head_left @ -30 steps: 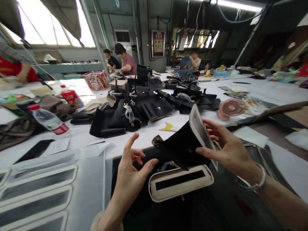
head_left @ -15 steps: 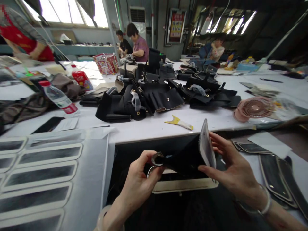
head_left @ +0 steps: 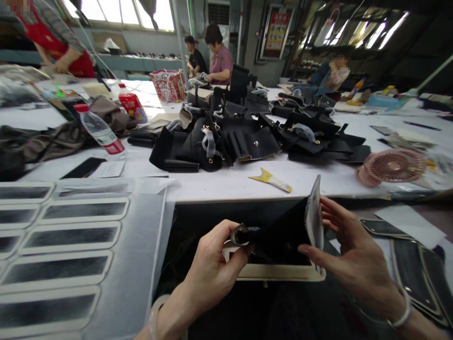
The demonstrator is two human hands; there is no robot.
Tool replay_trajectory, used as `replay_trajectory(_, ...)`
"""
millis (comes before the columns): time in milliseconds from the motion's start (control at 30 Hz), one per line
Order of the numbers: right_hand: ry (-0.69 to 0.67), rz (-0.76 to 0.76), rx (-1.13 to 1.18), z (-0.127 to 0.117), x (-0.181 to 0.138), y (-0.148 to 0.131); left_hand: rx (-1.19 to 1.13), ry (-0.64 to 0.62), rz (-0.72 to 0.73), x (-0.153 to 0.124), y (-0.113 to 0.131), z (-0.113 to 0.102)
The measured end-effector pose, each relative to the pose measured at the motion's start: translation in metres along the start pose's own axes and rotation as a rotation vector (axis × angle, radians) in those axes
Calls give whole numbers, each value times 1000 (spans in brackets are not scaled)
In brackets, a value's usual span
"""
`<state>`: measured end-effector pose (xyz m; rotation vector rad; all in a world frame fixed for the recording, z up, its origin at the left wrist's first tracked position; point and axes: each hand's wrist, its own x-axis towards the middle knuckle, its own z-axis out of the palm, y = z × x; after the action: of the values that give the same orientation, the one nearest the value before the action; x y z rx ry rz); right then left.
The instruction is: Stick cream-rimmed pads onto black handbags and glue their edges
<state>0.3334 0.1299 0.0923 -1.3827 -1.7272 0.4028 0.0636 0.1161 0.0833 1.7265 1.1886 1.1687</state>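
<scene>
Between my hands is an unfinished black leather bag (head_left: 283,231), held above the dark gap at the table edge. My left hand (head_left: 215,259) pinches its curled left end between thumb and fingers. On the other side, my right hand (head_left: 354,259) grips an upright flap with a greyish face, thumb in front and fingers behind. A cream-edged strip (head_left: 279,272) runs along the bag's lower side. The inside is dark, and its details cannot be made out.
Black leather bags (head_left: 247,137) lie heaped across the white table. Nearer are a yellow-ended tool (head_left: 271,179), a pink fan (head_left: 394,166) and a water bottle (head_left: 102,132). Dark panels (head_left: 67,236) lie on a sheet at left; leather pieces (head_left: 414,269) at right. Several people work beyond.
The view has swung a little to the left, so the scene sits farther right. Both hands keep their hold on the bag, with only slight movement.
</scene>
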Motion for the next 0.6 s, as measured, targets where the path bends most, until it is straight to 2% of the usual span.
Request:
replay_trajectory(400, -14, -33, -22, 4, 4, 6, 117, 58, 40, -2, -1, 2)
replay_trajectory(500, -20, -44, -80, 6, 6, 5, 182, 51, 49, -3, -4, 3)
replay_trajectory(600, -50, -126, -190, 6, 6, 5, 225, 8, 23, -3, -13, 7)
